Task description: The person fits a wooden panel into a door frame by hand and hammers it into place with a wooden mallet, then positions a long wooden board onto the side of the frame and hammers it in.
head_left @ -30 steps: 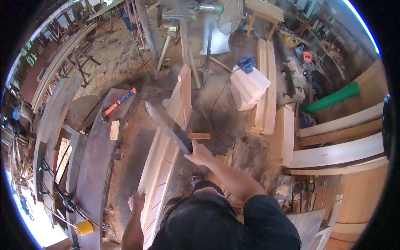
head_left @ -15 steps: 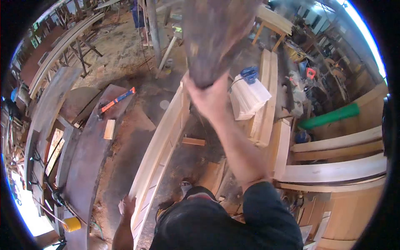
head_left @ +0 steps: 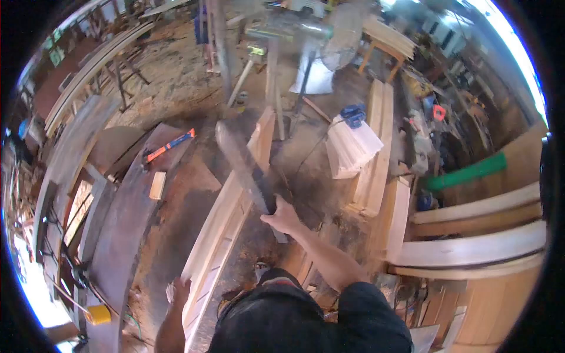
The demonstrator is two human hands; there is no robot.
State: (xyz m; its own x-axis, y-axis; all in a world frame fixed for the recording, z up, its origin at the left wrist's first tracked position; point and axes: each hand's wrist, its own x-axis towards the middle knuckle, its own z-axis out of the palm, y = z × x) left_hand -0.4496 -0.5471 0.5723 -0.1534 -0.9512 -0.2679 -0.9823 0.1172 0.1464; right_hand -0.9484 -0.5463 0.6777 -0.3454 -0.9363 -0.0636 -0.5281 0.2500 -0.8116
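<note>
My right hand (head_left: 282, 219) grips the lower end of a long dark board (head_left: 244, 170), which slants up and to the left over a pale wooden frame (head_left: 226, 217). The board is blurred by motion. The frame stands on edge and runs from near my body up toward the middle of the floor. My left hand (head_left: 178, 292) rests against the frame's near end, low on the left. My dark shirt fills the bottom of the view.
A curved dark plank (head_left: 126, 217) lies at the left with a small wood block (head_left: 157, 185) and an orange-handled tool (head_left: 169, 145) on it. Pale boards (head_left: 376, 153) and a white bundle (head_left: 350, 147) lie on the right. A standing fan (head_left: 335, 26) is at the back.
My right arm was raised high with the board near the camera half a second ago. It has swung down, and the board now lies low over the frame, as it did one second ago.
</note>
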